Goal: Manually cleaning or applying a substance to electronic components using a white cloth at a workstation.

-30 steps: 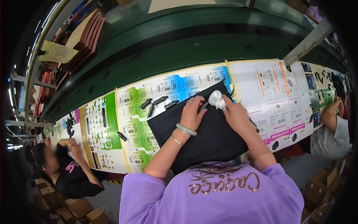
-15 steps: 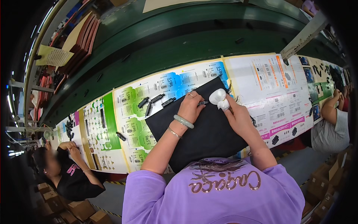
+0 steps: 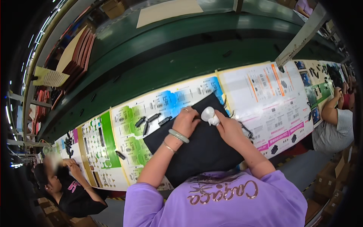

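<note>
My left hand (image 3: 186, 124), with a pale bangle on its wrist, is closed over a black cloth (image 3: 204, 155) on the table. Whatever lies in its fingers is hidden at this moment. Close by on the right, my right hand (image 3: 229, 128) grips a knotted white cloth pad (image 3: 209, 115) with a rounded head. The pad is a little apart from my left fingers. Just beyond the left edge of the cloth lie several small black oblong devices (image 3: 152, 117). One more black device (image 3: 120, 154) rests apart, farther left.
Printed sheets (image 3: 242, 79) cover the table. Behind it runs a green conveyor belt (image 3: 166, 49) with scattered dark pieces. A metal post (image 3: 302, 36) rises at the back right. Co-workers sit on the left (image 3: 77, 191) and right (image 3: 331, 126). Cardboard boxes (image 3: 329, 178) stand on the floor.
The view has shifted slightly. A small dark piece showed between my left fingers and the white pad before; now it is out of sight. My right hand still holds the pad.
</note>
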Motion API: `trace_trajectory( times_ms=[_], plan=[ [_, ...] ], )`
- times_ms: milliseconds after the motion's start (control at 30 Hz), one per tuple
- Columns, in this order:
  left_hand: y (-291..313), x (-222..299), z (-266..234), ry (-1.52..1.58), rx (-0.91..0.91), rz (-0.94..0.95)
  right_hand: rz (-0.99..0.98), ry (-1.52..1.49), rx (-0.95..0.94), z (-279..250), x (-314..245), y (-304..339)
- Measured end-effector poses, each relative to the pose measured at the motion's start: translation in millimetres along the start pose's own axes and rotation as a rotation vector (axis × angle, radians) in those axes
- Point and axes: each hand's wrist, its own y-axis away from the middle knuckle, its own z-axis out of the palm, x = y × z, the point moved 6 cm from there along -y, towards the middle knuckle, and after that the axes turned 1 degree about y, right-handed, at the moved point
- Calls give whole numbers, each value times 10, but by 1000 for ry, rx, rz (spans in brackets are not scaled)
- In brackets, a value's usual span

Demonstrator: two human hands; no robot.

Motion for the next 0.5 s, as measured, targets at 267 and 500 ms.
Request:
trace_trajectory(
  times_ms=[267,500],
  plan=[
    [-997,-1718,-1060,-568,59,-429,53,42,26,1,134,-26],
    [-2442,-1397,-327,-457,48,-9,81,53,10,-38,118,-45]
  ],
)
